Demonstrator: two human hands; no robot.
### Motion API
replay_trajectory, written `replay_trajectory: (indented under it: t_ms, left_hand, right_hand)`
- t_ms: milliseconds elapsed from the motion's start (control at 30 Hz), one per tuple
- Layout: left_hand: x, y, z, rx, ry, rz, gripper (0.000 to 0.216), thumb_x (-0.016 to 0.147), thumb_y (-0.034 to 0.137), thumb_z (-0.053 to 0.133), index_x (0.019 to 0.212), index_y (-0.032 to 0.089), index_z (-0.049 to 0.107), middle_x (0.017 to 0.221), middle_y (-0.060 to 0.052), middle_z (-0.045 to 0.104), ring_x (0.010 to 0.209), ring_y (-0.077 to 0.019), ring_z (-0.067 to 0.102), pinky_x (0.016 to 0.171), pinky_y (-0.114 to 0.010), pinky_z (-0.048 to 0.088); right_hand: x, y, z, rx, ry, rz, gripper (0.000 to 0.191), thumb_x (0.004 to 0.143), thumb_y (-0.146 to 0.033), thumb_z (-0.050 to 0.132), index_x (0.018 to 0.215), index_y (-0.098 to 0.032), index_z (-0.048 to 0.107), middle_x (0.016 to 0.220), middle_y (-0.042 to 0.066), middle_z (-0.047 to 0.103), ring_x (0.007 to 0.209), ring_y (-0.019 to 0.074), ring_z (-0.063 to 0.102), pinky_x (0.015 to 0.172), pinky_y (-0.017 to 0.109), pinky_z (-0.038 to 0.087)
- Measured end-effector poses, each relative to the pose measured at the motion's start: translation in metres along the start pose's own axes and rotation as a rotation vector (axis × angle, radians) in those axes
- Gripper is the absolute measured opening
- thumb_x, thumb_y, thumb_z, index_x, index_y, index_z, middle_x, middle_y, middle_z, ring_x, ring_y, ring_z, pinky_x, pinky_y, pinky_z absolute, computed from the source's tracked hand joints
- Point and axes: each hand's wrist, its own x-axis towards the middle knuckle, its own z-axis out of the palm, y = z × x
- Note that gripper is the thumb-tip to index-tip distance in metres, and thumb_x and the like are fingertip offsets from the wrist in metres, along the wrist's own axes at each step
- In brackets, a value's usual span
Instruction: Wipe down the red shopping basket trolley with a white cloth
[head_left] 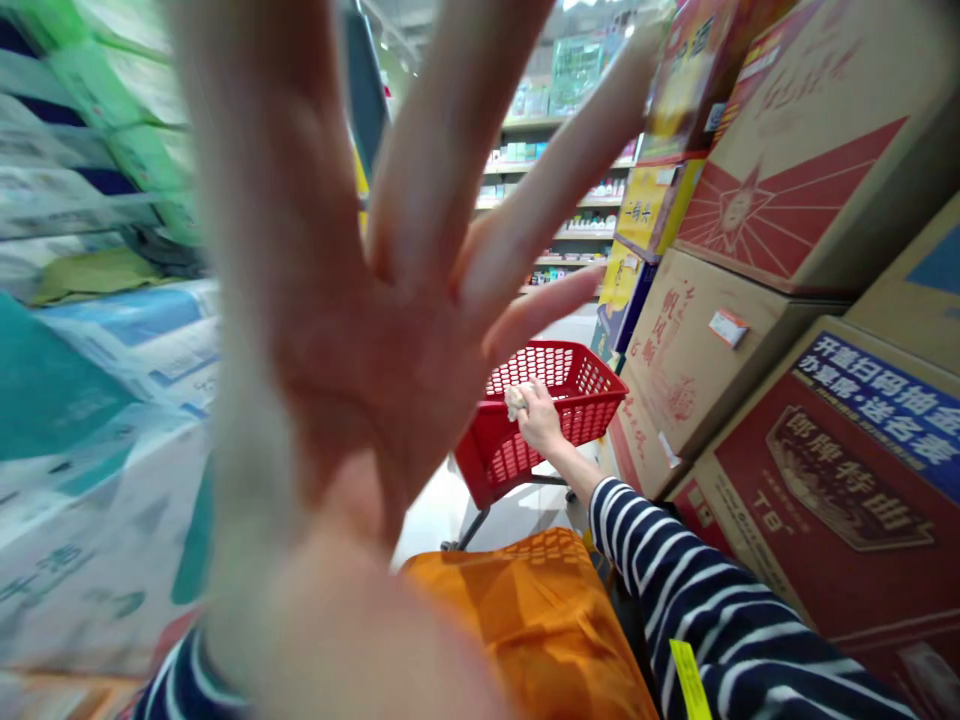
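Observation:
My left hand (352, 330) is raised very close to the camera, palm facing me, fingers spread wide and holding nothing; it fills the middle of the view and hides much behind it. My right hand (534, 412), in a navy and white striped sleeve, reaches forward and grips the rim of a red shopping cart basket (577, 400), with a small pale crumpled thing pressed under the fingers. An orange bag (540, 620) sits low in front of me, below the cart.
Stacked brown and red cardboard cartons (810, 330) wall the right side of the aisle. Bulk packs in blue, green and white wrap (97, 380) pile up on the left. Store shelves (555, 190) stand far ahead, with pale floor (435, 515) under the cart.

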Motion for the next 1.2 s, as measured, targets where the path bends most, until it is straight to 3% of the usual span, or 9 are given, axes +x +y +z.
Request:
replay_trajectory:
  t_ms: [33, 100, 200, 300, 567, 833, 967, 1067, 1200]
  left_hand:
    - [-0.002, 0.004, 0.013, -0.094, -0.061, -0.109, 0.050, 0.084, 0.047, 0.018, 0.108, 0.026, 0.057, 0.128, 0.005, 0.046, 0.123, -0.0244, 0.037, 0.078, -0.043, 0.043]
    - [-0.009, -0.001, 0.044, -0.265, -0.015, -0.117, 0.046, 0.078, 0.045, 0.050, 0.120, 0.026, 0.047, 0.124, -0.003, 0.053, 0.114, -0.0225, 0.052, 0.085, -0.044, 0.046]
    - [-0.028, -0.042, 0.088, -0.058, 0.066, -0.194, 0.044, 0.074, 0.037, 0.058, 0.114, 0.020, 0.051, 0.112, -0.008, 0.061, 0.106, -0.0245, 0.057, 0.094, -0.050, 0.042]
    - [-0.052, -0.087, 0.110, 0.268, -0.126, -0.185, 0.036, 0.069, 0.038, 0.064, 0.100, 0.019, 0.059, 0.105, -0.010, 0.063, 0.110, -0.0322, 0.052, 0.102, -0.059, 0.025]
    - [-0.056, -0.110, 0.110, 0.526, -0.331, -0.140, 0.024, 0.079, 0.030, 0.052, 0.098, 0.020, 0.061, 0.105, -0.009, 0.065, 0.111, -0.0289, 0.050, 0.104, -0.057, 0.021]
    - [-0.043, -0.136, 0.113, 0.433, -0.375, -0.134, 0.028, 0.078, 0.022, 0.048, 0.103, 0.023, 0.060, 0.121, -0.007, 0.059, 0.124, -0.0259, 0.041, 0.106, -0.058, 0.019]
    - [-0.055, -0.144, 0.103, 0.237, -0.240, -0.119, 0.040, 0.073, 0.011, 0.042, 0.110, 0.018, 0.056, 0.132, -0.010, 0.049, 0.128, -0.0209, 0.036, 0.108, -0.047, 0.027]
    - [-0.096, -0.133, 0.109, 0.073, -0.006, -0.287, 0.040, 0.073, 0.012, 0.042, 0.112, 0.017, 0.053, 0.134, -0.011, 0.044, 0.128, -0.0198, 0.034, 0.108, -0.042, 0.028]
    - [-0.159, -0.102, 0.139, -0.399, 0.007, -0.878, 0.035, 0.074, 0.022, 0.051, 0.109, 0.020, 0.053, 0.117, -0.010, 0.056, 0.110, -0.0209, 0.053, 0.093, -0.040, 0.044]
  right_hand:
    - [0.002, -0.010, 0.002, 0.012, 0.007, 0.024, 0.036, 0.073, -0.005, 0.047, 0.108, -0.012, 0.057, 0.121, 0.013, 0.051, 0.112, 0.0231, 0.046, 0.096, 0.035, 0.037]
    - [0.006, -0.035, 0.009, 0.066, 0.008, 0.048, 0.046, 0.073, -0.005, 0.046, 0.117, -0.015, 0.051, 0.117, 0.010, 0.054, 0.108, 0.0213, 0.050, 0.094, 0.034, 0.039]
    - [0.010, -0.077, 0.024, 0.159, -0.035, -0.075, 0.045, 0.076, -0.007, 0.043, 0.120, -0.018, 0.048, 0.113, 0.006, 0.058, 0.105, 0.0176, 0.053, 0.092, 0.030, 0.041]
    - [0.008, -0.094, 0.032, 0.156, -0.077, -0.174, 0.039, 0.077, -0.010, 0.047, 0.115, -0.019, 0.053, 0.122, 0.007, 0.055, 0.114, 0.0185, 0.048, 0.097, 0.033, 0.037]
    - [-0.021, -0.003, 0.008, -0.081, 0.030, 0.069, 0.040, 0.074, -0.008, 0.044, 0.110, -0.017, 0.057, 0.118, 0.012, 0.056, 0.109, 0.0242, 0.050, 0.093, 0.043, 0.039]
    - [0.007, -0.082, 0.042, -0.008, 0.078, -0.431, 0.022, 0.088, -0.017, 0.046, 0.100, -0.023, 0.063, 0.126, 0.005, 0.052, 0.119, 0.0193, 0.043, 0.100, 0.038, 0.038]
    - [-0.003, -0.084, 0.058, -0.065, -0.024, -0.641, 0.017, 0.087, -0.023, 0.053, 0.099, -0.026, 0.064, 0.121, 0.003, 0.057, 0.121, 0.0206, 0.041, 0.101, 0.041, 0.035]
    - [-0.034, -0.067, 0.073, -0.066, -0.141, -0.578, 0.015, 0.085, -0.027, 0.057, 0.097, -0.028, 0.065, 0.112, 0.002, 0.062, 0.108, 0.0206, 0.050, 0.091, 0.037, 0.043]
    - [-0.074, -0.065, 0.080, 0.060, -0.189, -0.310, 0.019, 0.084, -0.021, 0.055, 0.099, -0.027, 0.064, 0.109, 0.005, 0.063, 0.100, 0.0208, 0.055, 0.082, 0.035, 0.050]
